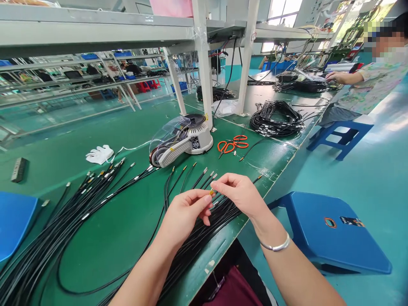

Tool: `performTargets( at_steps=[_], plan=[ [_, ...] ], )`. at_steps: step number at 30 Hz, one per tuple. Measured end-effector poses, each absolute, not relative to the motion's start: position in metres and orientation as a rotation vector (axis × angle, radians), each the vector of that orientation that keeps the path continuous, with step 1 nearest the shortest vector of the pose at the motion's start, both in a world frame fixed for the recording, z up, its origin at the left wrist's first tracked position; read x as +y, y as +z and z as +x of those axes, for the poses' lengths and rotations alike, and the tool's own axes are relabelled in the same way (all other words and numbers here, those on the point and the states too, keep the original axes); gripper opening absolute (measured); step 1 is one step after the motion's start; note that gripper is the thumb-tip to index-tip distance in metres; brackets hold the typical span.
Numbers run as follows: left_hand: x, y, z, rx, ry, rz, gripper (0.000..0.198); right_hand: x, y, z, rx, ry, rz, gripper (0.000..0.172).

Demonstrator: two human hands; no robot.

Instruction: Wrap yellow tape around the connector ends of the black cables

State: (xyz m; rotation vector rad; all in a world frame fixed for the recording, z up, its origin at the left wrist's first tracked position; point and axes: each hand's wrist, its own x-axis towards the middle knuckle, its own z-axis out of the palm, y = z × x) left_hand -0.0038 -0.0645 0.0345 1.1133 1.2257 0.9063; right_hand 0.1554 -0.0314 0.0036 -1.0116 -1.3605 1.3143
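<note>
left hand point(183, 216) closed in a thumb-and-forefinger pinch on a yellow-tipped black cable point(211, 192). right hand point(239, 193) curled, fingertips point(214, 184) at the tip; grip on it cannot be told. smooth black cable bundle point(204, 227) lies below both hands on green bench mat point(121, 225), near orange-handled scissors point(232, 144) and a grey tape dispenser point(188, 142).

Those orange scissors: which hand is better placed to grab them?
Probably the right hand: it sits closer to the orange scissors than the left hand, though both are at a cable end.
</note>
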Motion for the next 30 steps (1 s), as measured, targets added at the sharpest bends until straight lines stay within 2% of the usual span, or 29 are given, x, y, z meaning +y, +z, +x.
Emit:
performTargets(
  at_steps=[4,11,17,22,27,30],
  plan=[
    [-0.059,0.029,-0.009,1.043,0.874,0.926,0.028,-0.033,0.007,0.153,-1.347,1.345,-1.025,0.031],
    [-0.060,0.029,-0.009,1.037,0.882,0.925,0.027,-0.034,0.008,0.153,-1.333,1.365,-0.996,0.029],
    [-0.069,0.028,0.005,1.268,0.895,1.118,0.027,-0.041,0.001,0.161,-1.405,1.295,-1.072,0.027],
    [-0.083,0.010,0.023,1.473,0.903,1.450,0.022,-0.051,-0.012,0.182,-1.535,1.322,-1.076,0.019],
    [-0.076,0.007,0.009,1.434,0.692,1.769,0.026,-0.048,-0.021,0.197,-1.761,1.144,-1.049,0.018],
    [-0.051,0.011,-0.005,1.602,0.719,1.866,0.028,-0.038,-0.024,0.198,-1.816,1.051,-1.105,0.018]
  ],
)
